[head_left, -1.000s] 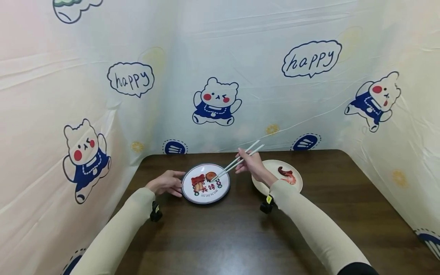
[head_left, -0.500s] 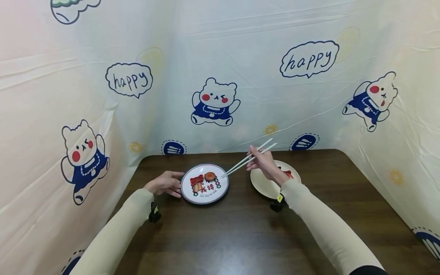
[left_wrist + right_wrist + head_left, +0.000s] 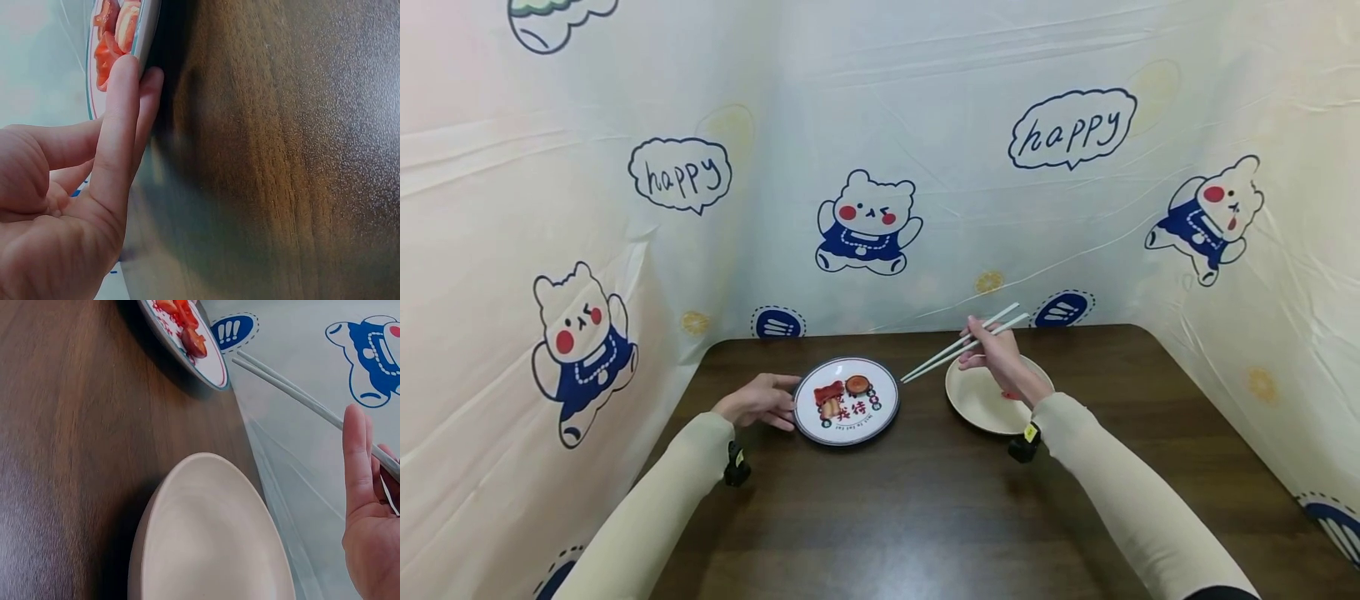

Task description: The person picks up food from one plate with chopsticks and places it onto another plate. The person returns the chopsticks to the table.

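Note:
My left hand holds the left rim of a white plate with a dark blue edge. Printed red characters show on this plate, along with a red strip, a pale sausage-like piece and a round brown piece. In the left wrist view, fingers lie along the plate's edge. My right hand grips a pair of pale chopsticks over a cream plate. Their tips are just right of the white plate, with nothing between them. A red piece on the cream plate is mostly hidden by my right wrist.
Both plates stand toward the back of a dark brown wooden table. A pale curtain with printed bears surrounds the table at the back and sides. My sleeves reach in from the front.
My right hand has moved right with the chopsticks, whose tips have left the white plate. The wrist now covers most of the food on the cream plate. My left hand stays at the rim.

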A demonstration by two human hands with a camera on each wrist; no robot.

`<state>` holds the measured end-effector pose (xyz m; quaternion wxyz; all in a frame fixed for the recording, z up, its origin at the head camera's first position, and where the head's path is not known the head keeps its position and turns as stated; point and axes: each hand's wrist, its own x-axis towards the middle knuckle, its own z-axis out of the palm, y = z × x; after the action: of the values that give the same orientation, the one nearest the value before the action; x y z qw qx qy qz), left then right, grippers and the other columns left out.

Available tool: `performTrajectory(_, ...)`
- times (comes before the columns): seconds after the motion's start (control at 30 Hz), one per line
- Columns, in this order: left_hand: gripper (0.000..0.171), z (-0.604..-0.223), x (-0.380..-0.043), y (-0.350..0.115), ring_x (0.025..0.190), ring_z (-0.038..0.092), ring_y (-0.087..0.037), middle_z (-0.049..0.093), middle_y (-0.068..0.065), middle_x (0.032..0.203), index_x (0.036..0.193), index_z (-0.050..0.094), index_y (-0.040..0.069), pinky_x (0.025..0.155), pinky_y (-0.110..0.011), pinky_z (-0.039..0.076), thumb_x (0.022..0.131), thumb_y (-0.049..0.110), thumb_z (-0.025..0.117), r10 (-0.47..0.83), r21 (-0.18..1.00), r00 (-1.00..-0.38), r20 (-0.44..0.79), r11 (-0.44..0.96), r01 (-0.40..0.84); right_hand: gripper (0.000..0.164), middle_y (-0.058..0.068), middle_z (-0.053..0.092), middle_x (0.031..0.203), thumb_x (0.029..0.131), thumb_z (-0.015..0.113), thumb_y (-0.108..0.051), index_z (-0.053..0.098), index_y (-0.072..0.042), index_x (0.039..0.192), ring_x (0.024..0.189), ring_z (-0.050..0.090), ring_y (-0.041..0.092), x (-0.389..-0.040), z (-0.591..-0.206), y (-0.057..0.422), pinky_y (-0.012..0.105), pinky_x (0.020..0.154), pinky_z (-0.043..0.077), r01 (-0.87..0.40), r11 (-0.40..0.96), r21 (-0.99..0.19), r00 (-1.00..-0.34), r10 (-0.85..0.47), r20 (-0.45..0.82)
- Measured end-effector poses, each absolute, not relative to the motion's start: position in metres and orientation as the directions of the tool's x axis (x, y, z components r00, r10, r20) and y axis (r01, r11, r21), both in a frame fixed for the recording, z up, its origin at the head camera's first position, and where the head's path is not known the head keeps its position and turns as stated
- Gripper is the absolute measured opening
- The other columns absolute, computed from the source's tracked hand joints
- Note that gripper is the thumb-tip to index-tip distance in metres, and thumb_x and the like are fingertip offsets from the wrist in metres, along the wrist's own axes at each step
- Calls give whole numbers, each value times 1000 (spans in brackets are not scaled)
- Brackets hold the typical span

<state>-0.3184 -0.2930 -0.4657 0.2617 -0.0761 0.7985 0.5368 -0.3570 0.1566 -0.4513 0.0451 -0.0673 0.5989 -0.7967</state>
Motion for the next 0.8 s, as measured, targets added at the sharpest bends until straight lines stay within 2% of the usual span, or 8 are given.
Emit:
performTrajectory(0.1,68,-466,-319,-293,80,69,-26,60,-23,108,164,32,3,80,-43,66,103,-4,59,159,819,-854,-496,411,-400,48,13,64,82,111,55,-30,55,18,112,58,70,18,-356,-451,161,35,56,65,-1,-288,-957,-988,-145,44)
performTrajectory(0.27,68,-467,-317,-294,81,70,-27,61,-23,108,164,33,3,80,-43,66,103,-3,61,159,822,-854,-496,404,-402,37,9,65,80,112,54,-27,63,6,100,58,70,17,-353,-450,168,35,56,65,4,-305,-952,-987,-156,45)
performTrajectory(0.43,68,-467,-317,-295,81,70,-27,61,-23,107,164,33,3,80,-43,66,102,-3,61,161,824,-854,-495,399,-403,36,12,65,83,112,54,-27,63,6,101,59,69,18,-353,-449,175,35,57,65,10,-307,-952,-986,-162,42)
performTrajectory(0.63,69,-467,-319,-295,81,70,-27,61,-24,108,164,32,3,80,-44,66,102,-4,61,159,825,-856,-493,398,-401,42,11,65,81,111,56,-28,58,14,108,57,69,17,-353,-447,182,34,54,65,8,-321,-947,-990,-137,38)
performTrajectory(0.8,70,-468,-319,-294,80,70,-26,61,-23,108,164,31,3,80,-44,66,102,-4,61,161,824,-853,-497,397,-405,36,8,67,79,110,57,-28,62,6,101,58,69,17,-350,-448,191,33,54,64,11,-329,-944,-990,-133,35)
